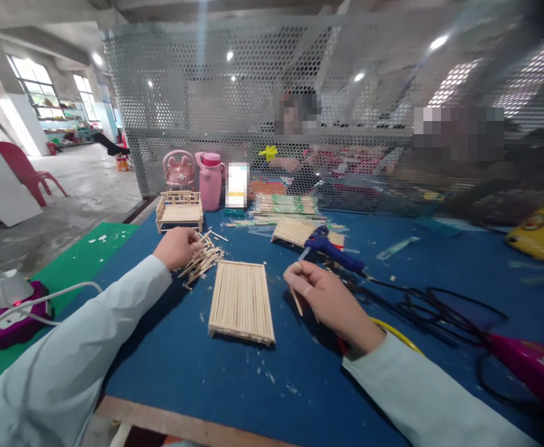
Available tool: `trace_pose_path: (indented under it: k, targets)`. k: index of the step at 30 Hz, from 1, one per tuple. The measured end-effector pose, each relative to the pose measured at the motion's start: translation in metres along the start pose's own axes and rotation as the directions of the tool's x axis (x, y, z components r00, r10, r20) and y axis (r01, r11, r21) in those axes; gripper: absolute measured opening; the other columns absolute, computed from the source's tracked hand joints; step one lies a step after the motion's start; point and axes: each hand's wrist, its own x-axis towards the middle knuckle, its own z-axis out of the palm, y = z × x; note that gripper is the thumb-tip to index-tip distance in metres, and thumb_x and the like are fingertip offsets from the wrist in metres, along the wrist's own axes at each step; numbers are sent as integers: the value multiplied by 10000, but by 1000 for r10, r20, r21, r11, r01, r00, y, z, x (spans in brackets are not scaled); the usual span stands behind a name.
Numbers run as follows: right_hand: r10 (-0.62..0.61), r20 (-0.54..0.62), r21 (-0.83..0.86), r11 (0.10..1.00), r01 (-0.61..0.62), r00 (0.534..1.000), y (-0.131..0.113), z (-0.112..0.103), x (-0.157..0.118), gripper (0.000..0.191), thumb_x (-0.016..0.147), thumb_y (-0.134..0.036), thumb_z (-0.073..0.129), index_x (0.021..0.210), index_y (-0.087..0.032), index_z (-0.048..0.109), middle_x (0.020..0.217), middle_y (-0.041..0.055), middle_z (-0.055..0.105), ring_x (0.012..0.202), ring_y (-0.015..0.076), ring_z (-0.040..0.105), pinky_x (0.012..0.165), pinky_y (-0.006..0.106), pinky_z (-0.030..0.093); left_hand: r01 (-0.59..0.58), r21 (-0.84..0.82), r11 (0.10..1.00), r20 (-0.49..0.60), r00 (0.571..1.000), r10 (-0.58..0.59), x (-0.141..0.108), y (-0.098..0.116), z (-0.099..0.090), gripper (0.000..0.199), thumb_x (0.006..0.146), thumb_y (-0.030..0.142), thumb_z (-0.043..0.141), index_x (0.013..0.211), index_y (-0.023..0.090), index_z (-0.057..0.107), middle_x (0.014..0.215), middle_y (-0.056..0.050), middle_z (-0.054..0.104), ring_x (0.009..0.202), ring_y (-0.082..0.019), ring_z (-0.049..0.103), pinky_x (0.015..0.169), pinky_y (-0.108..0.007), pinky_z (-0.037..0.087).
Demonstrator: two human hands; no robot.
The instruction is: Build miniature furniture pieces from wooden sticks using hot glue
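My left hand [179, 247] reaches into a loose pile of short wooden sticks [204, 261], its fingers pinched together. Whatever those fingertips hold is hidden. On the right, my right hand [316, 288] is closed on a thin wooden stick [296, 302], which points down from the fingers. Between the hands lies a flat panel of wooden sticks [241, 301] set side by side, with a crosspiece along its near and far edges. Just beyond my right hand rests a blue glue gun [332, 248], its nozzle toward the panel. Partly behind it is another stick panel [293, 231].
A small stick-built bed frame [179, 214] stands at the back left, near a pink bottle [210, 183]. Bagged sticks [285, 205] lie before the perforated metal screen [235, 93]. Black cables [421, 310] cross the blue tabletop [197, 379] on the right. Blurred people sit beyond the screen.
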Motion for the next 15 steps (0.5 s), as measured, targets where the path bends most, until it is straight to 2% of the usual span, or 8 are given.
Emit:
trace_pose_path:
  k: [2, 4, 6, 7, 9, 10, 12, 15]
  targets:
    - [-34, 8, -121, 992, 35, 999, 4, 1, 2, 235, 782, -423, 481, 677, -212, 488, 442, -64, 467, 392, 101, 422, 435, 235, 344, -12, -82, 997, -7, 1000, 12, -7, 10, -2, 282, 782, 324, 514, 896, 111, 660, 693, -50, 649, 639, -154, 563, 601, -267, 421]
    - [-62, 19, -233, 970, 64, 998, 9, 1, 3, 229, 782, -401, 477, 673, -205, 523, 467, -43, 513, 418, 111, 450, 451, 242, 353, -27, -222, 975, 48, 998, 38, -17, 25, -1, 295, 825, 319, 474, 984, 124, 627, 728, -32, 660, 592, -107, 549, 577, -231, 433]
    - [-69, 42, -312, 947, 79, 997, 12, 2, 5, 233, 779, -384, 481, 661, -199, 559, 504, -20, 558, 457, 125, 479, 477, 250, 364, 62, -603, 795, 218, 972, 89, -29, 42, 2, 230, 827, 257, 493, 940, 111, 628, 796, -48, 667, 584, -74, 535, 599, -218, 445]
    - [-69, 53, -336, 938, 83, 996, 13, 1, 5, 230, 776, -378, 487, 670, -197, 580, 537, -10, 585, 491, 133, 499, 501, 255, 374, 120, -713, 691, 275, 954, 119, -35, 50, 4, 198, 817, 233, 514, 931, 119, 628, 809, -45, 665, 591, -63, 534, 620, -214, 450]
    - [-92, 54, -357, 928, 106, 994, 10, 1, 5, 235, 786, -378, 482, 709, -197, 611, 637, 7, 628, 593, 152, 539, 576, 266, 394, 237, -817, 526, 360, 922, 144, -46, 63, 7, 175, 800, 198, 550, 944, 136, 627, 800, -29, 663, 595, -48, 531, 648, -212, 453]
    - [-117, 34, -356, 926, 121, 993, 8, 0, 4, 257, 803, -391, 465, 723, -198, 615, 676, 10, 631, 640, 158, 544, 611, 271, 396, 270, -840, 471, 383, 910, 160, -50, 68, 10, 168, 789, 189, 568, 938, 139, 629, 788, -22, 661, 592, -44, 528, 648, -208, 451]
    - [-172, -36, -317, 936, 152, 984, 1, -2, 2, 333, 843, -434, 404, 727, -196, 606, 701, 12, 611, 679, 158, 529, 641, 274, 390, 298, -853, 429, 409, 891, 195, -55, 75, 14, 132, 772, 190, 595, 882, 134, 642, 757, -11, 655, 581, -40, 521, 631, -200, 444]
    - [-204, -35, -130, 972, 198, 978, -7, -2, -4, 405, 862, -493, 344, 798, -191, 607, 679, 3, 570, 609, 135, 489, 590, 259, 385, 252, -844, 474, 414, 867, 276, -57, 82, 21, 97, 757, 202, 614, 756, 112, 650, 679, 3, 624, 542, -35, 488, 585, -188, 421]
